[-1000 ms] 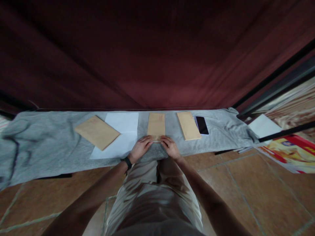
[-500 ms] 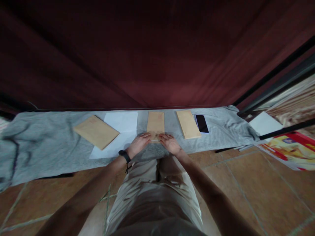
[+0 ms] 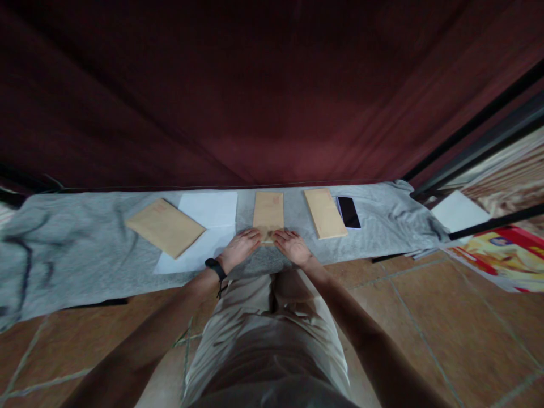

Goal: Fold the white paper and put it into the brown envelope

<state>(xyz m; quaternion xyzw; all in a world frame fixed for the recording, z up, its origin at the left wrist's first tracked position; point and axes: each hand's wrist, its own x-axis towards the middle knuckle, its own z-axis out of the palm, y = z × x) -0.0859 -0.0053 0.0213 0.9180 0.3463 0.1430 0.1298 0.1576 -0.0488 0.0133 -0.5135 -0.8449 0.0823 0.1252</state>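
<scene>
A brown paper envelope (image 3: 268,209) lies lengthwise in front of me on the grey cloth (image 3: 297,215), with faint red print near its far right corner. My left hand (image 3: 243,248) grips the near left edge, its fingers closed over that corner. On the near right corner, my right hand (image 3: 293,247) does the same, fingers held together across the paper. Between the fingertips a narrow strip of the near end shows. Both thumbs are hard to make out. A dark wristband (image 3: 216,268) sits on my left wrist.
To the left, a wider brown envelope (image 3: 165,228) overlaps white folded paper (image 3: 208,209). Rightward lie another narrow brown envelope (image 3: 325,214) and a phone (image 3: 349,212) touching or nearly touching it. A dark red curtain-like surface (image 3: 263,113) rises behind. A colourful box (image 3: 501,255) is at far right.
Both hands stay at the envelope's near end, with only a slight shift of the fingers. The pale edge between the fingertips shows less now. Everything else lies as before.
</scene>
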